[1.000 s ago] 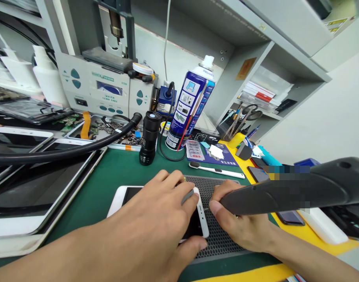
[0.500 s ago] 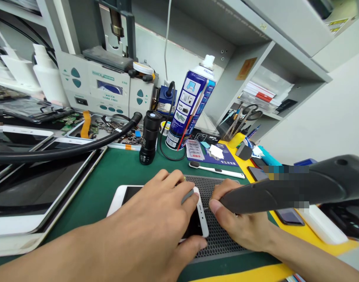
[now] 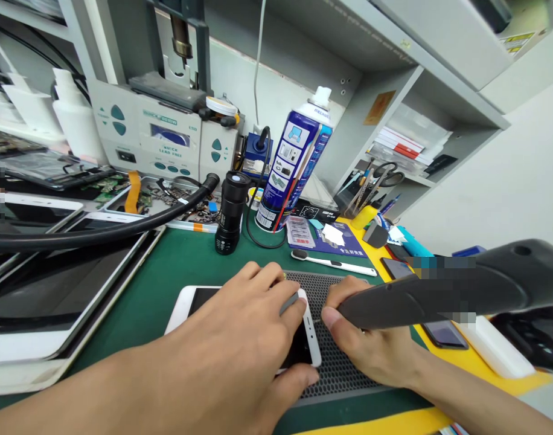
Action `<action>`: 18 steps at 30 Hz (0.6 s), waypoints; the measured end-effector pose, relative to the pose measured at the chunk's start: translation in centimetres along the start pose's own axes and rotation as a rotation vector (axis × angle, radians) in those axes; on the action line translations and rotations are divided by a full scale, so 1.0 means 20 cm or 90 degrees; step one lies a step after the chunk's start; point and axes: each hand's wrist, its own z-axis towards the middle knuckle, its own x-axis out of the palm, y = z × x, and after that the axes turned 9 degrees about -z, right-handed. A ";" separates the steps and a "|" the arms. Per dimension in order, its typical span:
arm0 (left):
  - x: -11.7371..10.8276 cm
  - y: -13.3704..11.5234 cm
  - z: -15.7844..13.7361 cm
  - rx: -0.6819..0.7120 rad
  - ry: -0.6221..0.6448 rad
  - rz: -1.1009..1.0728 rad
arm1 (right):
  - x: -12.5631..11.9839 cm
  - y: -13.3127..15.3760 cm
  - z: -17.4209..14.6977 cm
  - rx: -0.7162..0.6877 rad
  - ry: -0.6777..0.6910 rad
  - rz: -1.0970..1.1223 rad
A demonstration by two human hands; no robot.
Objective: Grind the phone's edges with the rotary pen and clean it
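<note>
Barely anything moved since the earlier frame; hands and phone match, so reads as a steady hold, no visible progress. Nearest, left hand (image 3: 253, 326) clamps white phone (image 3: 311, 332), palm over screen, phone's end overlapping honeycomb mat (image 3: 340, 365). Right hand (image 3: 371, 350) closed round black tool (image 3: 412, 302), just beside that end; tip contact unclear. Beyond: toothbrush (image 3: 333, 263), flashlight (image 3: 231, 211), spray can (image 3: 292, 160).
</note>
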 end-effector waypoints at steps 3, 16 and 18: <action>0.00 0.00 0.00 -0.005 0.002 0.000 | 0.00 0.01 0.01 0.007 0.000 0.001; 0.01 0.00 0.00 0.000 -0.005 -0.001 | 0.01 0.01 0.00 0.016 -0.014 0.024; 0.01 0.00 0.00 0.001 -0.010 0.001 | 0.01 0.01 0.00 0.023 -0.010 0.019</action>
